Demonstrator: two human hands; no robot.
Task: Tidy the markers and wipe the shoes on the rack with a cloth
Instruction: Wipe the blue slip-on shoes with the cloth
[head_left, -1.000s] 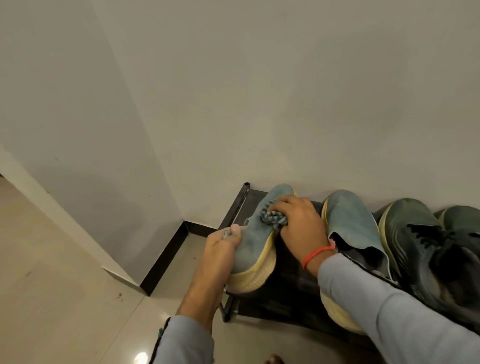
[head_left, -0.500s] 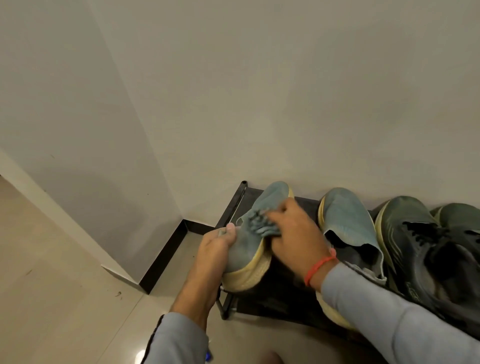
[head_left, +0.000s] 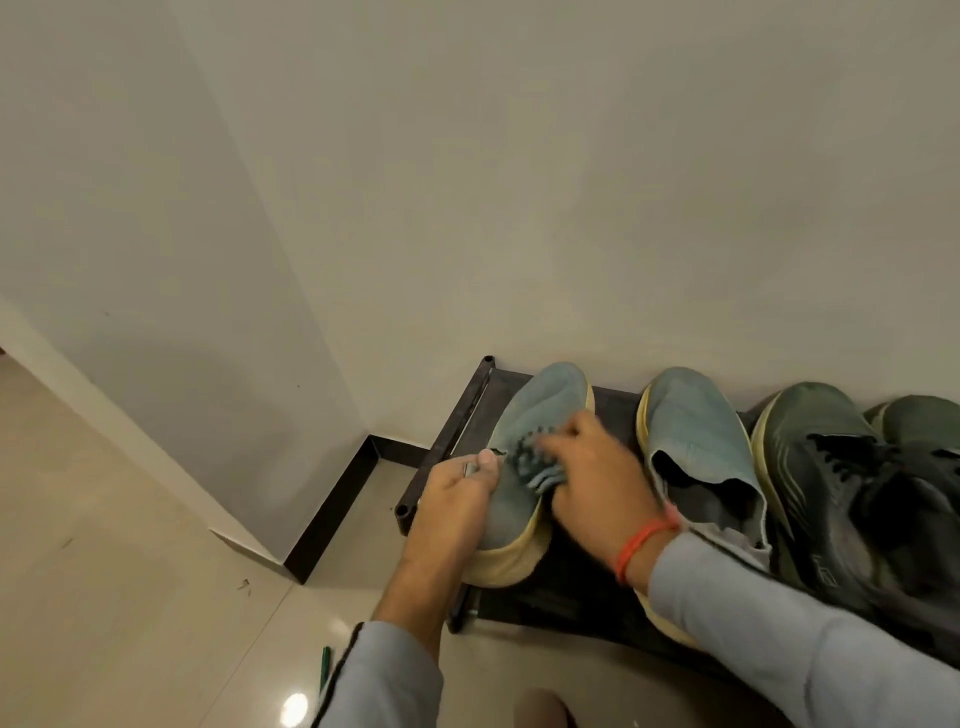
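Observation:
A blue-grey shoe with a pale yellow sole (head_left: 540, 410) lies at the left end of the black shoe rack (head_left: 470, 410). My left hand (head_left: 460, 493) grips this shoe's left side near the heel. My right hand (head_left: 597, 473) presses a bunched grey-blue cloth (head_left: 535, 460) onto the shoe's upper, mid-length. The matching blue-grey shoe (head_left: 696, 441) sits just to the right. A dark green laced shoe (head_left: 831, 478) and its partner (head_left: 924, 426) fill the rack's right part. A green marker (head_left: 325, 665) lies on the floor by my left sleeve.
The rack stands against a plain wall, close to a corner with black skirting (head_left: 332, 514). Glossy beige floor tiles (head_left: 130, 597) spread to the left and front. A rounded brownish shape (head_left: 540, 709) shows at the bottom edge.
My right hand has slid the cloth back along the shoe, from near the toe toward the heel. The left hand has kept its grip on the shoe's side.

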